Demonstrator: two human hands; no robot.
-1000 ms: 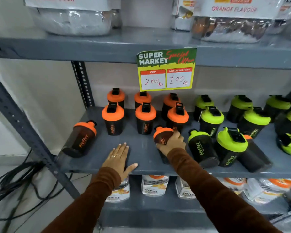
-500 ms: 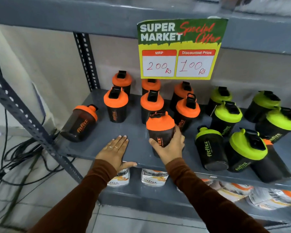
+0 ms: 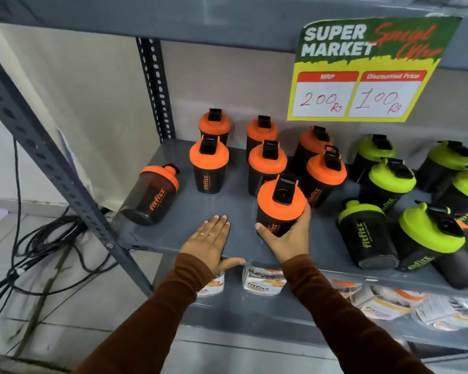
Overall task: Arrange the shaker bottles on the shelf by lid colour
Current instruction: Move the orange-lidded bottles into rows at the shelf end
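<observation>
right hand [image 3: 287, 238] grips black orange-lidded plastic shaker bottle [image 3: 280, 209], upright on grey metal shelf [image 3: 227, 206] | left hand [image 3: 210, 242] flat, open | risk: nudging neighbouring orange-lidded bottles [image 3: 323, 179] over

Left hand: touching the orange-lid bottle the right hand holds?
Apart. The head view shows the left hand flat on the shelf, with bare grey shelf visible between it and the orange-lid bottle in the right hand.

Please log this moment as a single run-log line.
right hand: gripping upright orange-lidded black shaker bottle | left hand: flat on grey metal shelf | phase: placing
</observation>
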